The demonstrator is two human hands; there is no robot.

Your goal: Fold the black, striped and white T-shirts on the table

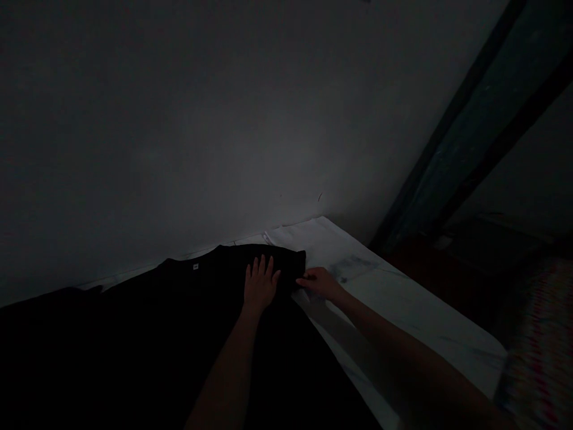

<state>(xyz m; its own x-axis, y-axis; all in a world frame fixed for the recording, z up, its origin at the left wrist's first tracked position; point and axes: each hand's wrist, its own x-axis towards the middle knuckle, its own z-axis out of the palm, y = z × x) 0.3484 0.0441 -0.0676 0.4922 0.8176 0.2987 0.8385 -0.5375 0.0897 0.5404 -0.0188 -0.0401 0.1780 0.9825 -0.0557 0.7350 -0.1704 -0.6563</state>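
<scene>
A black T-shirt (201, 322) lies spread out on a white, marble-patterned table (380, 286), its neckline toward the wall and a small label showing inside the collar. My left hand (260, 283) rests flat on the shirt near the right shoulder, fingers spread. At the right sleeve's hem, my right hand (317, 282) pinches the fabric between thumb and fingers. The picture is very dark, so folds in the black cloth are hard to make out.
Behind the table stands a plain grey wall (224, 131). The table's right edge slants down to a rounded corner. A patterned, multicoloured cloth (544, 346) is at the lower right. A dark greenish frame or panel (465, 131) leans across the upper right.
</scene>
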